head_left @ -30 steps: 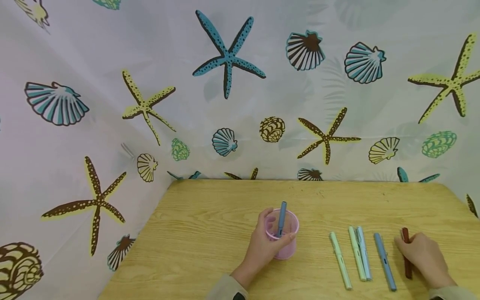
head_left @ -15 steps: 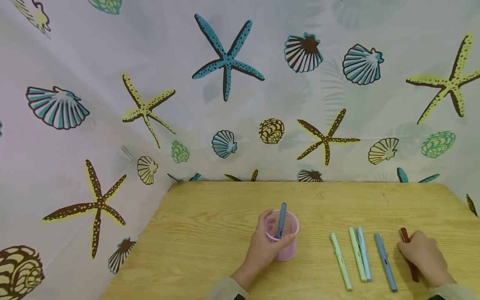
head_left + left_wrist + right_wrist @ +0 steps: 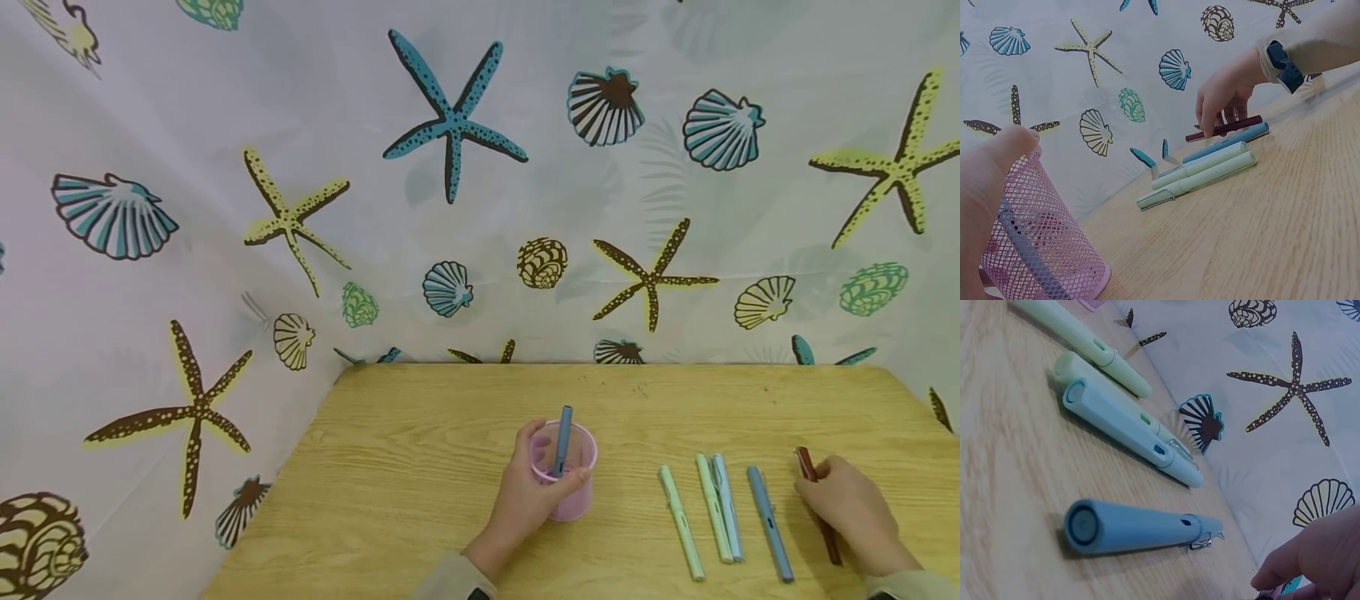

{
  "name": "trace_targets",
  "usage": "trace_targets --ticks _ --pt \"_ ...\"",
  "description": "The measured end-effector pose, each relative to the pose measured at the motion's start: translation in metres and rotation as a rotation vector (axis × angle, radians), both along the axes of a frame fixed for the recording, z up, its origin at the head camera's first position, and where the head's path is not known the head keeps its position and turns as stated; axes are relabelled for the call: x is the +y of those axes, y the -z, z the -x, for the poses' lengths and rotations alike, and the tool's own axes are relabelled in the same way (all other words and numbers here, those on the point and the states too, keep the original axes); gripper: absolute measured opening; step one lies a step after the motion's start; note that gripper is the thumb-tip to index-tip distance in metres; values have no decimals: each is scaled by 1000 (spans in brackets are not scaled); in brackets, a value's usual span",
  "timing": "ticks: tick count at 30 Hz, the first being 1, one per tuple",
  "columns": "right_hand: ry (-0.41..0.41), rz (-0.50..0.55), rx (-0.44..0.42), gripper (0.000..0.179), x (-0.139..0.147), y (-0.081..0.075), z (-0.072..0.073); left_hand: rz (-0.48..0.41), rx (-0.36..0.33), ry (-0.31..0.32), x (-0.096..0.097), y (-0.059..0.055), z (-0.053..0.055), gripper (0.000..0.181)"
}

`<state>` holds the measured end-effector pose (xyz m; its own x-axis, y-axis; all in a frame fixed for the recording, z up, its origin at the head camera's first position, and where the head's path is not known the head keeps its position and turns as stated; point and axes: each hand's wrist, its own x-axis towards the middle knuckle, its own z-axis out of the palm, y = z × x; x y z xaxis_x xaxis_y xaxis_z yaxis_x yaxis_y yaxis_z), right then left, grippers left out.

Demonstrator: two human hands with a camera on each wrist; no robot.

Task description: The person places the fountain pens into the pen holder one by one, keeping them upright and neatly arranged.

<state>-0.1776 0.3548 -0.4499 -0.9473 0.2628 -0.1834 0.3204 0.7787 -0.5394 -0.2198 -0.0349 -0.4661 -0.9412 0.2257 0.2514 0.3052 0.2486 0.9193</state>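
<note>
My left hand holds a pink mesh pen cup, thumb on the near rim and fingers round its far left side. One blue-grey fountain pen leans inside the cup. At the right, my right hand pinches a dark red pen between thumb and fingers. In the left wrist view that red pen appears just above the blue pen; whether it touches the table cannot be told. The right wrist view shows only part of the hand, with the red pen almost hidden.
Between the hands lie a pale green pen, a second pale green pen with a light blue pen against it, and a blue pen. Behind the wooden table hangs a shell-print cloth.
The red pen has turned from nearly upright in view to slanted, and its top has moved slightly left and away with my right hand. My left hand and the cup stay put.
</note>
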Motion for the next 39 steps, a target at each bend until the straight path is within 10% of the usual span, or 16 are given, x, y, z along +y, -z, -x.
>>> trace_targets --ticks 39 --pt "-69 105 250 56 -40 -35 -16 14 34 -11 1 2 0 79"
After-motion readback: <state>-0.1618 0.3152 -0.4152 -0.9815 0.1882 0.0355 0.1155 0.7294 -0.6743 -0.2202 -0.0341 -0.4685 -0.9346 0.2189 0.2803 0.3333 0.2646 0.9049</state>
